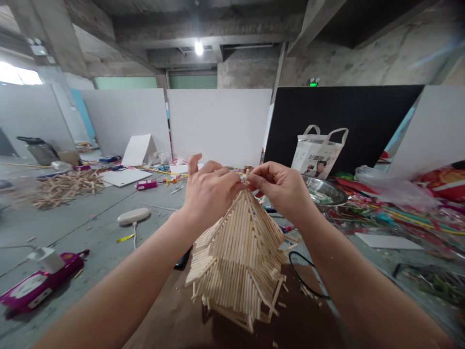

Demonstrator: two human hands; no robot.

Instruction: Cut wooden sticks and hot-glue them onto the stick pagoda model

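A model pavilion point(238, 247) built of thin wooden sticks, with a pointed two-tier roof, stands in front of me on a brown board point(163, 310). My left hand point(214, 186) is at the left of the peak, fingers bent against it and little finger raised; the fingertips are partly hidden. On the other side, my right hand point(281, 186) pinches thumb and forefinger together at a short wooden piece point(247, 173) that sticks up from the tip. Whether the left fingers also grip that piece is hard to see.
At left lie a heap of wooden sticks point(69, 186), a purple power strip point(43, 286) and a white oval device point(133, 215). A metal bowl point(339, 196), a white carrier bag point(314, 152) and plastic-wrapped craft stems point(399, 213) are at right. A black cable loop point(290, 264) lies beside the model.
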